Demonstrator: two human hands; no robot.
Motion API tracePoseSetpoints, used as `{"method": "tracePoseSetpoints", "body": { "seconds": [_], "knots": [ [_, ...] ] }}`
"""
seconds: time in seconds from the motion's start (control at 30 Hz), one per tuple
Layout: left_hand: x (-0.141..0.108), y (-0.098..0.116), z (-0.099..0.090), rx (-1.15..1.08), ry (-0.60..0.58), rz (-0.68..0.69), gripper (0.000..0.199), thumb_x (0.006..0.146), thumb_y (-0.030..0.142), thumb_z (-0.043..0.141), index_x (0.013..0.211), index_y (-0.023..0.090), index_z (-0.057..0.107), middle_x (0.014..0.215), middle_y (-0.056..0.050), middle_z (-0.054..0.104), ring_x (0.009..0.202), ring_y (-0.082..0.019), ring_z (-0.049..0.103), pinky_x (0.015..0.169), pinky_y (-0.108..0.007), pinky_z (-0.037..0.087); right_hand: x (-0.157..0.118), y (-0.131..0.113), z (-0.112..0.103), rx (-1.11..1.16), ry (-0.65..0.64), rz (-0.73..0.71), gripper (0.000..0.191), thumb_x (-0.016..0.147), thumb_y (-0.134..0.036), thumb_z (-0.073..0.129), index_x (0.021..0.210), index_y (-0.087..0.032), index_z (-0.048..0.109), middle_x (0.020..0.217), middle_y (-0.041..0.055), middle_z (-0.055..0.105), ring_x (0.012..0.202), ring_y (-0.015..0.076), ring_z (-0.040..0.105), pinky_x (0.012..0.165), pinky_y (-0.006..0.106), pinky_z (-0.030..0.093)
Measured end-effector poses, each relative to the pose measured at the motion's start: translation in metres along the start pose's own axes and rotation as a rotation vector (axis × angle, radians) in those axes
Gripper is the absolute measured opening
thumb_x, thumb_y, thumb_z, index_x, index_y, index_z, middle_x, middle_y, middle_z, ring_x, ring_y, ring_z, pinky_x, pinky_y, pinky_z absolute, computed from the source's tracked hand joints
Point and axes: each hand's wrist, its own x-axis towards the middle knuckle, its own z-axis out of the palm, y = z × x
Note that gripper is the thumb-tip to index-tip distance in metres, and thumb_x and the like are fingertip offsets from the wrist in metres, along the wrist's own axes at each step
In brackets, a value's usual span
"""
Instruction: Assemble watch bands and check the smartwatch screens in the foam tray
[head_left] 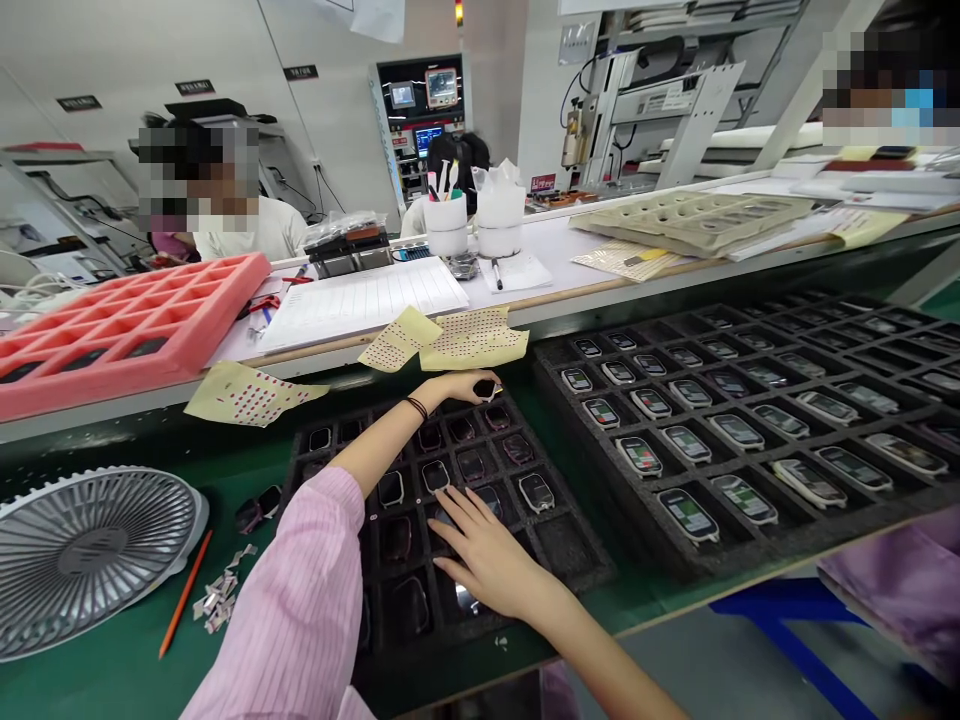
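Observation:
My left hand (466, 386) reaches to the far edge of a black foam tray (566, 545), its fingers closed around a dark watch case (485, 390). Nearer to me, my right hand (484, 550) lies over the same tray with its fingers spread, palm down, above watch cases in the middle compartments. Cases such as a silver-rimmed one (536, 492) sit in the tray's cells. One cell at the tray's near right corner holds no case.
On the right is a larger foam tray (660, 510) of watches. At left lie a fan (97, 550), an orange pencil (184, 595) and small scraps (222, 592). Dotted yellow sheets (476, 338) hang over the shelf edge. A pink foam tray (135, 320) rests above. People sit beyond.

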Motion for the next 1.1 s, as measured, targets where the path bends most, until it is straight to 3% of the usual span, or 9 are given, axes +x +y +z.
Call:
{"method": "tracePoseSetpoints", "body": {
  "seconds": [0.27, 0.6, 0.83, 1.1],
  "knots": [
    [-0.014, -0.003, -0.019, -0.08, 0.138, -0.052, 0.062, 0.079, 0.04, 0.064, 0.135, 0.017, 0.048, 0.139, -0.01, 0.053, 0.128, -0.023, 0.049, 0.11, -0.035, 0.035, 0.0, 0.0, 0.0, -0.002, 0.001, 0.004, 0.044, 0.098, -0.039, 0.041, 0.134, -0.016, 0.051, 0.152, 0.0151, 0.037, 0.143, 0.0294, 0.027, 0.116, 0.049, 0.03],
    [-0.013, -0.006, -0.003, 0.036, 0.031, -0.049, 0.052, 0.075, 0.014, 0.061, 0.127, 0.017, 0.055, 0.139, -0.008, 0.053, 0.127, -0.022, 0.048, 0.108, -0.031, 0.035, -0.001, 0.001, -0.001, -0.009, -0.016, -0.004, 0.045, 0.098, -0.039, 0.037, 0.135, -0.016, 0.05, 0.152, 0.0152, 0.036, 0.143, 0.0299, 0.027, 0.115, 0.05, 0.032],
    [-0.001, -0.004, -0.003, 0.118, -0.052, -0.049, 0.061, 0.069, 0.012, 0.062, 0.129, 0.018, 0.053, 0.138, -0.006, 0.054, 0.121, -0.021, 0.052, 0.103, -0.027, 0.039, -0.001, 0.0, -0.002, -0.005, -0.016, 0.006, 0.045, 0.098, -0.039, 0.038, 0.135, -0.016, 0.05, 0.152, 0.0155, 0.037, 0.143, 0.0296, 0.026, 0.116, 0.05, 0.03],
    [-0.001, 0.007, 0.001, 0.148, 0.023, -0.077, 0.055, 0.067, 0.01, 0.063, 0.121, 0.017, 0.057, 0.129, -0.005, 0.06, 0.115, -0.022, 0.056, 0.099, -0.029, 0.043, -0.001, 0.002, 0.0, -0.006, 0.002, -0.003, 0.043, 0.097, -0.037, 0.042, 0.134, -0.015, 0.05, 0.152, 0.0155, 0.036, 0.144, 0.0291, 0.026, 0.116, 0.049, 0.029]
  ]
}}
